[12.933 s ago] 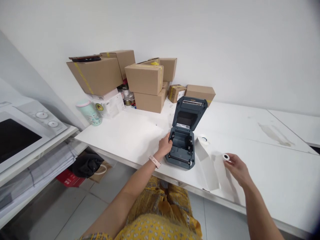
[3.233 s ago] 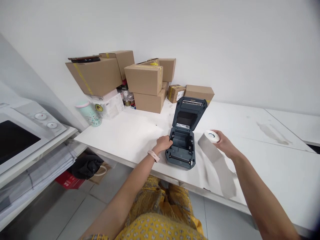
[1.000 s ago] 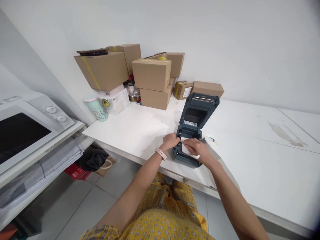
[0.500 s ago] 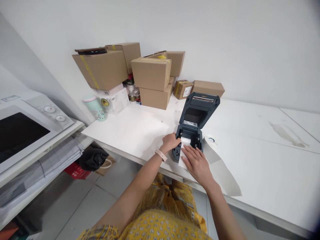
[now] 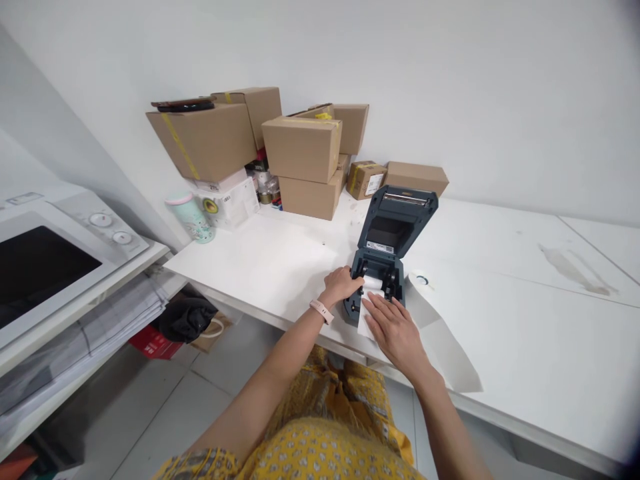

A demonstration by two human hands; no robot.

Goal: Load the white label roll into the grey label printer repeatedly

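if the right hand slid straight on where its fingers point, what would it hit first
Probably the white paper roll in the open printer, just past the fingertips; the left hand is close to that line, depth unclear.

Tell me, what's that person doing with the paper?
A person is working at an open printer on the table. Their left hand holds its left side. Their right hand lies over the paper strip, which runs from a roll inside and out over the front. The lid is up. A loose strip lies to the right.
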